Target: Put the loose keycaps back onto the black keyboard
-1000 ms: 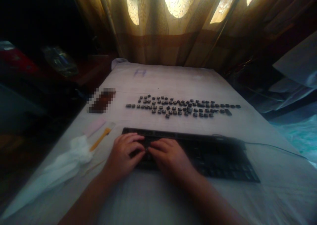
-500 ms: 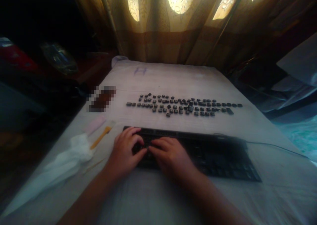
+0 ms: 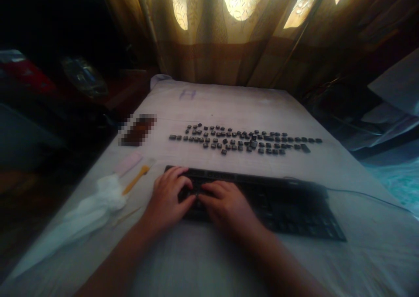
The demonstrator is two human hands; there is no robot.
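A black keyboard [image 3: 294, 209] lies slightly askew on the cloth-covered table, and both hands are at its left part. My left hand [image 3: 170, 194] rests on the left end, fingers curled over the keys and far edge, thumb bent in towards them. My right hand [image 3: 227, 203] comes in from the right, its fingers bent and close together, tips beside the left thumb. Whatever lies under those fingertips is too dark to make out. Beyond the keyboard, many loose black keycaps [image 3: 253, 144] are spread in uneven rows.
To the left lie a yellow-handled brush [image 3: 135, 180], a pink block [image 3: 129, 162], a crumpled white cloth [image 3: 109, 192] and a thin stick [image 3: 127, 216]. A pixelated brown object [image 3: 139, 130] is farther back. The keyboard's cable [image 3: 363, 194] runs right. A patterned curtain [image 3: 222, 48] hangs behind.
The whole view has shifted slightly, so things appear a little farther right. Both hands keep nearly the same pose on the keyboard.
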